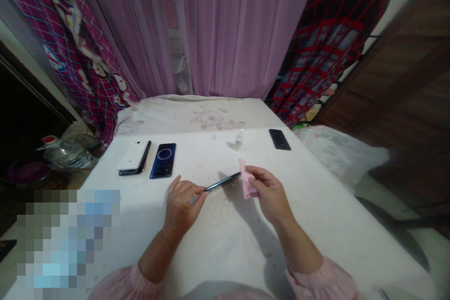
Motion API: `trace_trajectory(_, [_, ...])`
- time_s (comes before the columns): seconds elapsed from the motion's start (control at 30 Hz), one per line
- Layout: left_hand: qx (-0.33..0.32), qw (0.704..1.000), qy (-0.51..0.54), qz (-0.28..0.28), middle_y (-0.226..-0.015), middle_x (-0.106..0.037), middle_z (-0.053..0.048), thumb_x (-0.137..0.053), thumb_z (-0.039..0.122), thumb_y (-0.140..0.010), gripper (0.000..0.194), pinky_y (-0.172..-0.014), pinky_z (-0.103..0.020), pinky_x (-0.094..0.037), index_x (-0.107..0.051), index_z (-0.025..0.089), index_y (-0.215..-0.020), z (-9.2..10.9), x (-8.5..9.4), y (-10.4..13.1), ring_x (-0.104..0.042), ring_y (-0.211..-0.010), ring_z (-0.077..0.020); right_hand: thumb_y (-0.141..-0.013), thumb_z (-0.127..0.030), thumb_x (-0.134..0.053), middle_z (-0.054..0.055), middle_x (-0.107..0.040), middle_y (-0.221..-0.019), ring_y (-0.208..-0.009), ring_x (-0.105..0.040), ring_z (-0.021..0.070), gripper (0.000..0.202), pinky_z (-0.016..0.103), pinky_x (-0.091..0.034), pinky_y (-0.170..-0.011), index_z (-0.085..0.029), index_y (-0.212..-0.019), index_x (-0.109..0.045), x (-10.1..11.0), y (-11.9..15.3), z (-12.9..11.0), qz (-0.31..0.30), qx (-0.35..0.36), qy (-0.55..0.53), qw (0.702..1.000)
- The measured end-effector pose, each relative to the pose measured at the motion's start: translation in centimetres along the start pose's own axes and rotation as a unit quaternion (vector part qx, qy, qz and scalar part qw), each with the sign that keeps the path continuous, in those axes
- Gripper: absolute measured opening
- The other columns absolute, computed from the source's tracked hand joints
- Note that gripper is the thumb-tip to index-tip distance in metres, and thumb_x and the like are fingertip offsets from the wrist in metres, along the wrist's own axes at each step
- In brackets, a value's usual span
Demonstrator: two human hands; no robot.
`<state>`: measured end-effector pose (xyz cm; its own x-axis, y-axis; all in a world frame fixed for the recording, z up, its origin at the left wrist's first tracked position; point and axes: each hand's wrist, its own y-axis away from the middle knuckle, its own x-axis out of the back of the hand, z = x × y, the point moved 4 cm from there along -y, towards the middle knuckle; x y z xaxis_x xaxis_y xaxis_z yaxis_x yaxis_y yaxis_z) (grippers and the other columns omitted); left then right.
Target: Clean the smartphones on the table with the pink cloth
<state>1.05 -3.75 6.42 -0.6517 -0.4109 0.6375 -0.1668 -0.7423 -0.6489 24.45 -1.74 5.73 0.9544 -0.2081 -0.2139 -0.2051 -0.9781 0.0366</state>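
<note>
A dark, thin phone [222, 181] is held edge-on above the white table. My left hand [184, 205] pinches its near left end between thumb and fingers. In my right hand [272, 193] is a folded pink cloth [248, 183], pressed around or against the phone's far right end; that end is hidden behind the cloth. Beyond the cloth stands a small white spray bottle [239, 140]. A blue phone with a ring on its back [163, 161] lies to the left of my left hand, beside a stack of phones topped by a white one [131, 157].
Another dark phone [280, 139] lies at the table's [211, 253] far right. Purple curtains [232, 28] hang behind the table. A white plastic bag [346, 150] is off the right edge, and a large clear bottle [66, 150] stands off the left. The lower left is pixelated.
</note>
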Motion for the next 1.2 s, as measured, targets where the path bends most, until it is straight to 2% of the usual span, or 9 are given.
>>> trace_trajectory(0.1, [-0.002,1.000,0.003,-0.003,-0.069,-0.065,0.002,-0.060,0.025,-0.088,0.012,-0.103,-0.047,-0.037,-0.066,0.023,-0.079,0.2,0.0,0.0,-0.062,-0.071,-0.0161,-0.070,-0.031,-0.069,0.007,-0.065,-0.104,-0.079,-0.060,0.0178,0.019,0.029,-0.051,-0.059,-0.023,-0.086,-0.075,-0.9,-0.4,0.3,-0.015,0.092,0.123,0.988])
trace_trajectory(0.23, [-0.004,1.000,0.004,-0.006,-0.069,-0.063,0.002,-0.060,0.026,-0.088,0.012,-0.103,-0.047,-0.037,-0.066,0.024,-0.078,0.4,0.0,0.0,-0.061,-0.070,-0.0160,-0.079,-0.028,-0.062,0.008,-0.063,-0.102,-0.093,-0.060,0.0209,0.021,0.036,-0.052,-0.080,-0.026,-0.095,-0.076,-1.1,-0.8,0.7,-0.023,0.205,0.262,0.943])
trace_trajectory(0.33, [-0.008,1.000,0.004,-0.003,-0.069,-0.062,0.002,-0.059,0.026,-0.089,0.013,-0.103,-0.047,-0.037,-0.065,0.023,-0.078,0.6,0.0,0.1,-0.061,-0.070,-0.0161,-0.085,-0.026,-0.056,0.008,-0.063,-0.104,-0.092,-0.061,0.0209,0.026,0.036,-0.052,-0.081,-0.027,-0.103,-0.074,-1.3,-0.7,0.5,-0.049,0.258,0.341,0.903])
trace_trajectory(0.47, [-0.018,1.000,-0.004,-0.006,-0.070,-0.063,0.002,-0.059,0.025,-0.089,0.011,-0.102,-0.047,-0.037,-0.065,0.023,-0.080,0.6,-0.1,0.3,-0.061,-0.071,-0.0168,-0.089,-0.025,-0.052,0.008,-0.067,-0.102,-0.091,-0.062,0.0230,0.026,0.036,-0.051,-0.078,-0.028,-0.101,-0.075,-2.3,0.0,0.0,-0.089,0.310,0.423,0.846])
trace_trajectory(0.63, [-0.022,1.000,-0.009,-0.010,-0.071,-0.063,0.002,-0.060,0.024,-0.089,0.009,-0.101,-0.047,-0.039,-0.066,0.023,-0.081,0.7,-0.2,0.3,-0.061,-0.071,-0.0168,-0.092,-0.024,-0.051,0.009,-0.069,-0.097,-0.088,-0.062,0.0210,0.025,0.033,-0.051,-0.076,-0.026,-0.099,-0.074,-4.8,1.4,0.0,-0.131,0.339,0.456,0.813])
trace_trajectory(0.87, [-0.027,0.999,-0.020,0.000,-0.070,-0.063,0.001,-0.056,0.024,-0.090,0.014,-0.100,-0.046,-0.041,-0.064,0.023,-0.078,0.6,-0.3,0.3,-0.060,-0.071,-0.0163,-0.087,-0.015,-0.055,0.006,-0.068,-0.088,-0.080,-0.060,0.0186,0.022,0.028,-0.048,-0.069,-0.025,-0.081,-0.073,-8.4,3.2,0.7,-0.177,0.358,0.494,0.772])
trace_trajectory(0.97, [-0.032,0.999,-0.016,-0.002,-0.071,-0.063,0.001,-0.056,0.024,-0.090,0.014,-0.101,-0.047,-0.041,-0.064,0.022,-0.079,0.5,-0.3,0.3,-0.061,-0.071,-0.0166,-0.088,-0.015,-0.054,0.005,-0.068,-0.087,-0.079,-0.060,0.0182,0.022,0.027,-0.047,-0.068,-0.025,-0.080,-0.073,-8.6,3.1,0.7,-0.184,0.365,0.504,0.761])
trace_trajectory(1.1, [-0.035,0.999,-0.017,-0.003,-0.071,-0.064,0.001,-0.058,0.025,-0.090,0.012,-0.101,-0.047,-0.040,-0.065,0.023,-0.081,0.6,-0.2,0.3,-0.061,-0.071,-0.0167,-0.085,-0.012,-0.058,0.004,-0.068,-0.086,-0.077,-0.059,0.0169,0.022,0.026,-0.046,-0.068,-0.025,-0.073,-0.071,-7.8,2.8,0.1,-0.194,0.376,0.514,0.746])
trace_trajectory(1.2, [-0.035,0.999,-0.012,-0.009,-0.071,-0.063,0.001,-0.058,0.025,-0.090,0.010,-0.102,-0.048,-0.039,-0.066,0.023,-0.083,0.6,-0.2,0.3,-0.061,-0.071,-0.0169,-0.087,-0.013,-0.056,0.003,-0.067,-0.081,-0.073,-0.057,0.0156,0.026,0.026,-0.045,-0.066,-0.025,-0.070,-0.071,-6.5,2.1,-0.4,-0.188,0.365,0.511,0.755])
